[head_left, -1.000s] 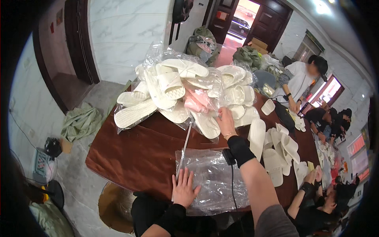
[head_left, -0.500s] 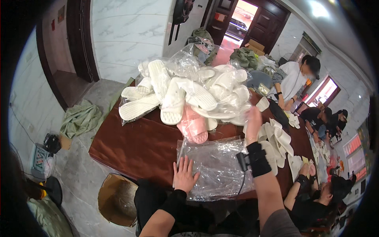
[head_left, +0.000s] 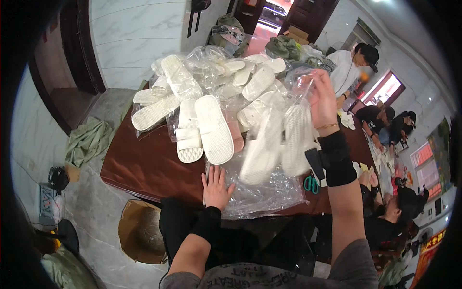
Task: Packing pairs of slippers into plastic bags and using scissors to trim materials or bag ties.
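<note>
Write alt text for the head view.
The right hand lifts a clear plastic bag of white slippers above a brown table, while the left hand presses flat plastic bags beside a heap of white slippers.

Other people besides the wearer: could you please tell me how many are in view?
3, all right of the table: one in white far off, one in black behind, one near. More may be hidden.

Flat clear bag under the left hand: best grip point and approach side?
Judging by its pose, take the clear plastic bag at its near edge, coming from the person's side. It lies flat on the brown table, the left hand pins its left part, and the bagged white slippers raised by the right hand hang over its far part.
</note>
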Demonstrator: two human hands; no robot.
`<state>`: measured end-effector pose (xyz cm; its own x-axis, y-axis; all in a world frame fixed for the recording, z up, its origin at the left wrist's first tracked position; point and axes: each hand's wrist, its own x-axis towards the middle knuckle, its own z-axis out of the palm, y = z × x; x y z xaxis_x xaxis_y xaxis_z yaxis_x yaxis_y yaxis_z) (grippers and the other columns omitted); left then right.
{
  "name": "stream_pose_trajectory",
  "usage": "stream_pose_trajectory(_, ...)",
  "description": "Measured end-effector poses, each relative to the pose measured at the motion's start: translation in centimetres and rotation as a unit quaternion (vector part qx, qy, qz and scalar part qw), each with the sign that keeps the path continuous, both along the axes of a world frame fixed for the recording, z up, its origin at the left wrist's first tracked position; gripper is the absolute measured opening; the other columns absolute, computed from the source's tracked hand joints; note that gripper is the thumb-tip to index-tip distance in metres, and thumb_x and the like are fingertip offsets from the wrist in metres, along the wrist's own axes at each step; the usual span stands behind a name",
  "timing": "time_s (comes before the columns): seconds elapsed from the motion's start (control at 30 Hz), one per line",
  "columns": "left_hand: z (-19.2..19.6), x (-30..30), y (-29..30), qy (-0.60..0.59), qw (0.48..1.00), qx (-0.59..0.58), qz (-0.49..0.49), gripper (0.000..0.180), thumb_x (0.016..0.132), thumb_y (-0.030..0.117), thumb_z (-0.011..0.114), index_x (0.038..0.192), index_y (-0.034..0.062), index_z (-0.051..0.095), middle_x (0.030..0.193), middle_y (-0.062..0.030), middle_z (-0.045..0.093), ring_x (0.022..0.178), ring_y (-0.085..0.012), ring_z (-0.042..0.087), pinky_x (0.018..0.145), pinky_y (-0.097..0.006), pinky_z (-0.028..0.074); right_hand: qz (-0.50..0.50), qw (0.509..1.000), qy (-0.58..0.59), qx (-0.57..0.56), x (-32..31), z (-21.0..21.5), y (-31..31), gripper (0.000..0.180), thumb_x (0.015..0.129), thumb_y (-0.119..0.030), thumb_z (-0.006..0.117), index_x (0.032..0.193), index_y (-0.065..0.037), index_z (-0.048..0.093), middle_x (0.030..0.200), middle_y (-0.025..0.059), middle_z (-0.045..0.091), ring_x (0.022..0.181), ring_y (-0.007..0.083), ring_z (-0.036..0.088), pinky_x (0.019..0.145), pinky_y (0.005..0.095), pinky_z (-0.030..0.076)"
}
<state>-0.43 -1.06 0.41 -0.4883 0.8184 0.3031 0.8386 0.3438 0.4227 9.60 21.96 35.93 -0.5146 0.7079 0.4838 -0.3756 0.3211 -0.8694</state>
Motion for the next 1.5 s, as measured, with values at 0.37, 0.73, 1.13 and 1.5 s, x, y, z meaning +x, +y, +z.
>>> stream_pose_trajectory(0.37, -2.0, 0.1, 0.8, 0.108, 0.991, -0.082, -0.003, 0.076, 0.093, 0.053, 0.056, 0.155, 0.0109, 0.042, 0.164, -0.0106, 0.033, 0.155, -0.0302, 0.022, 0.124, -0.058, 0.015, -0.092, 0.878, -0.422, 0.205, 20.8, -18.7, 6.2, 0.013, 0.092, -0.011, 0.060, 0.093, -0.007, 0.072, 0.102, 0.0077, 0.074, 0.103, 0.0270, 0.064, 0.097, 0.0379, 0.046)
stream_pose_trajectory(0.73, -0.4, 1.1, 1.9, 0.046, 0.997, -0.066, 0.004, 0.077, 0.092, 0.051, 0.063, 0.153, 0.0086, 0.044, 0.163, -0.0117, 0.035, 0.153, -0.0300, 0.027, 0.124, -0.058, 0.018, -0.208, 0.846, -0.491, -0.022, 20.8, -26.8, 4.0, 0.019, 0.095, -0.013, 0.058, 0.098, -0.004, 0.074, 0.073, 0.0098, 0.071, 0.068, 0.0192, 0.071, 0.065, 0.0330, 0.056)
stream_pose_trajectory(1.13, -0.7, 1.4, 2.4, 0.044, 0.996, -0.083, 0.007, 0.076, 0.093, 0.051, 0.062, 0.154, 0.0096, 0.043, 0.164, -0.0096, 0.034, 0.155, -0.0275, 0.025, 0.124, -0.058, 0.018, -0.189, 0.806, -0.491, -0.272, 24.5, -29.9, 3.0, 0.041, 0.099, -0.039, 0.065, 0.108, 0.001, 0.065, 0.075, 0.0101, 0.066, 0.054, 0.0206, 0.065, 0.045, 0.0343, 0.053)
stream_pose_trajectory(1.5, -0.6, 1.1, 2.2, 0.024, 0.997, -0.074, 0.006, 0.076, 0.092, 0.049, 0.064, 0.153, 0.0086, 0.044, 0.163, -0.0106, 0.035, 0.154, -0.0282, 0.026, 0.124, -0.058, 0.017, 0.067, 0.887, -0.174, -0.422, 24.5, -31.1, 4.3, 0.040, 0.105, -0.019, 0.049, 0.134, 0.007, 0.055, 0.128, 0.0218, 0.066, 0.112, 0.0324, 0.067, 0.101, 0.0463, 0.055)
